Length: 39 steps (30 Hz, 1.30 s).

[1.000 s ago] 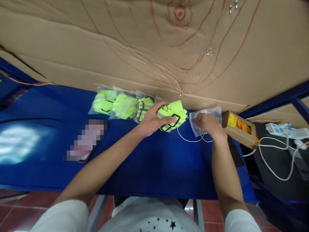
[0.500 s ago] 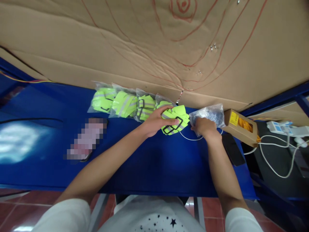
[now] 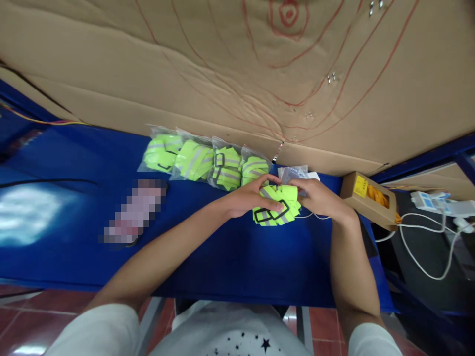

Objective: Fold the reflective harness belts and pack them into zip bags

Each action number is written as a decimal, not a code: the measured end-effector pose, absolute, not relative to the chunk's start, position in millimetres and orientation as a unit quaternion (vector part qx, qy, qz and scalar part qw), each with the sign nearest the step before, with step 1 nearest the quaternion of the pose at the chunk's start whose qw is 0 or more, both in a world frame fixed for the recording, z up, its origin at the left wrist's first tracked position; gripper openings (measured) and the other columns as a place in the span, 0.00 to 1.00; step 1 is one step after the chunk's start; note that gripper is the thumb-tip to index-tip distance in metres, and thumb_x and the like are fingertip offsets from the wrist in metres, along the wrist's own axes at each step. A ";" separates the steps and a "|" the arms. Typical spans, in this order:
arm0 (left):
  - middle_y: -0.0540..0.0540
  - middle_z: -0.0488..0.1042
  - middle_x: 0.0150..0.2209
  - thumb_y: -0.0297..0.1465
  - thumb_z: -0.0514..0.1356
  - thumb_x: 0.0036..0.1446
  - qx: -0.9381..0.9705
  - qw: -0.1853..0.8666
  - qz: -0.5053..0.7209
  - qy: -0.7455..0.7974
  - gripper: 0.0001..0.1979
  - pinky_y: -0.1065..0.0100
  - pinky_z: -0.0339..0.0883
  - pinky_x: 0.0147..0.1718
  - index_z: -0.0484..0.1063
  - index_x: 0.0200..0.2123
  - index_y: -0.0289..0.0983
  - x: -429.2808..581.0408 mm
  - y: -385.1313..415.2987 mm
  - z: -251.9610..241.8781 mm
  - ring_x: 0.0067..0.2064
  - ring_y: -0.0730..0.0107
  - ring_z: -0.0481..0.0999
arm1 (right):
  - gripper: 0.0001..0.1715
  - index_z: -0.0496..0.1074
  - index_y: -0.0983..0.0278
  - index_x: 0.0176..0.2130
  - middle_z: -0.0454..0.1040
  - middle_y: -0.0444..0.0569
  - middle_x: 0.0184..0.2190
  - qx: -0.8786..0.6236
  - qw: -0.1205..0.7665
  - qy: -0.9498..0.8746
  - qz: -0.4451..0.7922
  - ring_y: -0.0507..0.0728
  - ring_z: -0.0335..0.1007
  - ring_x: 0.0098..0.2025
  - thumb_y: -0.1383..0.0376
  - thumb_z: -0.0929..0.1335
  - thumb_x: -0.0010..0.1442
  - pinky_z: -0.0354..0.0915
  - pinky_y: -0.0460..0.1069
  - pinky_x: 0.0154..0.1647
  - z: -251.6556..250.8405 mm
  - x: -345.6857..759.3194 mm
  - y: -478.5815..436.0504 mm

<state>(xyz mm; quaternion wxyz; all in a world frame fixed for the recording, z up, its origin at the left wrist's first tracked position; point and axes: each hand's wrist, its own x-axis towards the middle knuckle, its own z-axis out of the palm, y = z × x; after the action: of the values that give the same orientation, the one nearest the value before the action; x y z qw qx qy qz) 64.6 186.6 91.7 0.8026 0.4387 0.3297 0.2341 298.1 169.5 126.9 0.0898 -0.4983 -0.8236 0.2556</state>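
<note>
My left hand (image 3: 256, 195) grips a folded neon-yellow reflective strap (image 3: 291, 216) with black buckles, its thumb lying over the front. At the strap's right edge is my right hand (image 3: 321, 198), fingers curled; a clear plastic bag (image 3: 293, 173) stands up behind them and seems to be in their grasp. The fingers hide the lower part of this bag. To the left, several clear bags stand in a row along the cardboard, each with a neon-yellow strap inside; the nearest bagged strap (image 3: 254, 167) is close behind my left hand.
A brown box (image 3: 371, 200) with orange contents stands at the right end of the blue table (image 3: 222, 262). Beside it, a dark phone (image 3: 367, 237) is partly covered by my right forearm. White cables (image 3: 423, 215) trail at the right. A blurred-out phone-like object (image 3: 135, 210) lies left.
My right hand has come left to the strap, and the plastic bag has shifted left with it. My left hand has brought the strap slightly nearer to me.
</note>
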 end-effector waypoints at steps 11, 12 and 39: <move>0.43 0.82 0.44 0.28 0.80 0.37 0.417 0.787 0.265 0.369 0.37 0.59 0.73 0.48 0.77 0.54 0.36 64.3 193.0 86.5 0.42 0.64 0.81 | 0.04 0.71 0.61 0.39 0.79 0.46 0.36 -0.546 0.171 -0.801 0.176 0.55 0.77 0.37 0.65 0.66 0.67 0.65 0.48 0.42 150.4 295.8 151.6; 0.43 0.82 0.43 0.28 0.80 0.37 0.405 0.785 0.275 0.379 0.37 0.60 0.73 0.47 0.76 0.54 0.36 64.6 193.3 85.7 0.40 0.65 0.81 | 0.04 0.71 0.61 0.39 0.80 0.46 0.36 -0.546 0.185 -0.798 0.176 0.55 0.77 0.37 0.64 0.66 0.67 0.66 0.48 0.42 152.5 294.8 149.8; 0.52 0.75 0.47 0.41 0.75 0.50 0.362 0.656 0.587 0.307 0.29 0.63 0.70 0.54 0.65 0.50 0.47 78.0 169.8 97.7 0.51 0.66 0.78 | 0.36 0.66 0.59 0.60 0.76 0.54 0.59 -0.482 0.405 -0.630 0.455 0.61 0.75 0.58 0.43 0.72 0.62 0.73 0.55 0.56 124.4 230.2 147.5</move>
<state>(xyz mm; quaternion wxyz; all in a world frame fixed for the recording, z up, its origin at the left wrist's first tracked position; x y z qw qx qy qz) 78.0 169.8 97.7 0.6560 0.3617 0.3071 0.5869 230.2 147.5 124.4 0.4046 -0.4818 -0.6301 0.4552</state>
